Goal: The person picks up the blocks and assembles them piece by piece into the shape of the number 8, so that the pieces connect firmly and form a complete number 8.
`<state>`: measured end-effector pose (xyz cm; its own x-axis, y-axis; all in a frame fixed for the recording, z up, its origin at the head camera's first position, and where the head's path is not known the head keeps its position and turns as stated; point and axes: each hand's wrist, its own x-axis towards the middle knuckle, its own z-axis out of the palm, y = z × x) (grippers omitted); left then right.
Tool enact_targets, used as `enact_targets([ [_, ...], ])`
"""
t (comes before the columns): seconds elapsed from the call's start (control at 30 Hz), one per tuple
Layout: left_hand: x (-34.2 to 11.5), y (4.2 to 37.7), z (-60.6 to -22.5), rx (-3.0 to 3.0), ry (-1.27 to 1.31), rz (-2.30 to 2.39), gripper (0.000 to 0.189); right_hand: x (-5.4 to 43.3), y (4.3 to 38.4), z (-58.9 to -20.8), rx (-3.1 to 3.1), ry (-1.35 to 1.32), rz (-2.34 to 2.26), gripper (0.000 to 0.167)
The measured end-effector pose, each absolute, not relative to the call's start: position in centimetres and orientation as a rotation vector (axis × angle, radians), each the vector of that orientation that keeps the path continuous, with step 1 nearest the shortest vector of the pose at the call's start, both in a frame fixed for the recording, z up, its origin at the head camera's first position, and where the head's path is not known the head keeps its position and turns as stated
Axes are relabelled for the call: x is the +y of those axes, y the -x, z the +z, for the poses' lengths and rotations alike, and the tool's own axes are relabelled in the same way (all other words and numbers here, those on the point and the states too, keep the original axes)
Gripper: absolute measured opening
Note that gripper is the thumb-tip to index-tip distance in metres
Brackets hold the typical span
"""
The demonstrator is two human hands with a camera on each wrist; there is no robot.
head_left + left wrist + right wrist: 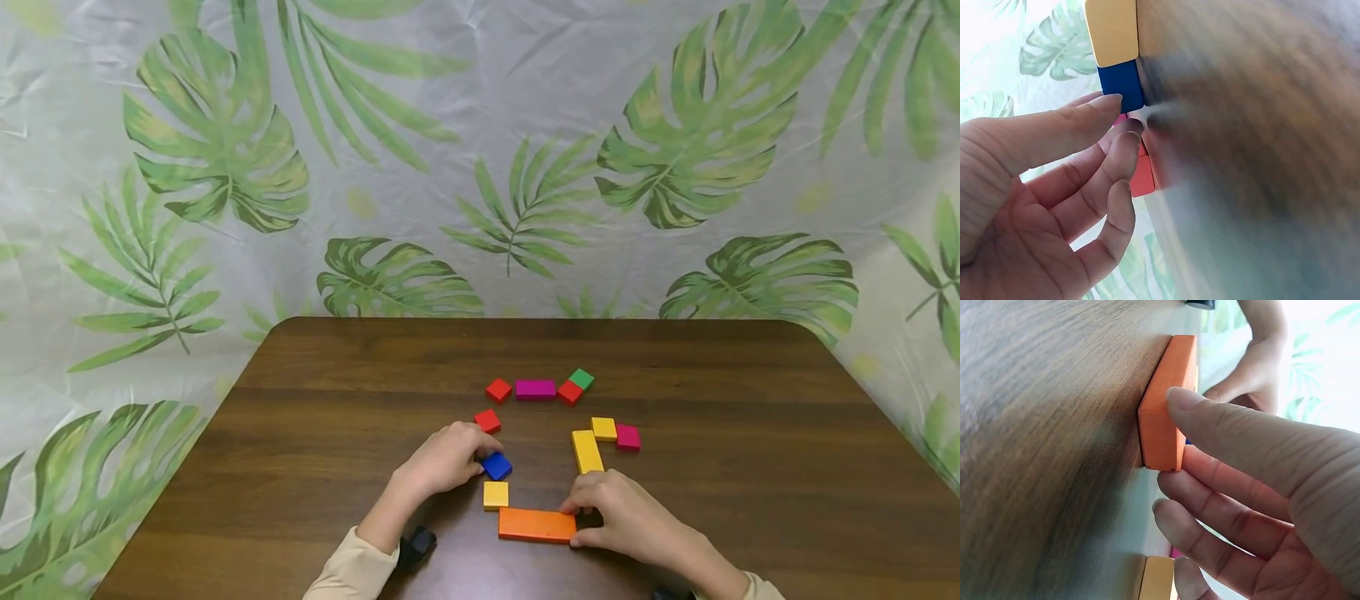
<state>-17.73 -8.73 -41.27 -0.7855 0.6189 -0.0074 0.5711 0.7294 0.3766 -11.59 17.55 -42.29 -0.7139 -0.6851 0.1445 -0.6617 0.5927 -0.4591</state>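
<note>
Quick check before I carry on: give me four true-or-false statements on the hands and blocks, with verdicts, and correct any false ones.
1. The right hand grips the long orange block. True.
2. The left hand touches a green block. False: the left hand touches the blue block.
3. The purple bar lies between two red blocks. True.
4. The pink block lies beside the blue block. False: the pink block lies beside a small yellow block.
</note>
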Motion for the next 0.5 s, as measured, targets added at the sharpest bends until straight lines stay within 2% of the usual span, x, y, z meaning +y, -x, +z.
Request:
enact_targets([
  [0.5,-8.87,17.68,-41.11,2.79,-0.953,0.541,0.03,17.62,11.57,-42.34,2.758,1.167,-0.777,0.019],
])
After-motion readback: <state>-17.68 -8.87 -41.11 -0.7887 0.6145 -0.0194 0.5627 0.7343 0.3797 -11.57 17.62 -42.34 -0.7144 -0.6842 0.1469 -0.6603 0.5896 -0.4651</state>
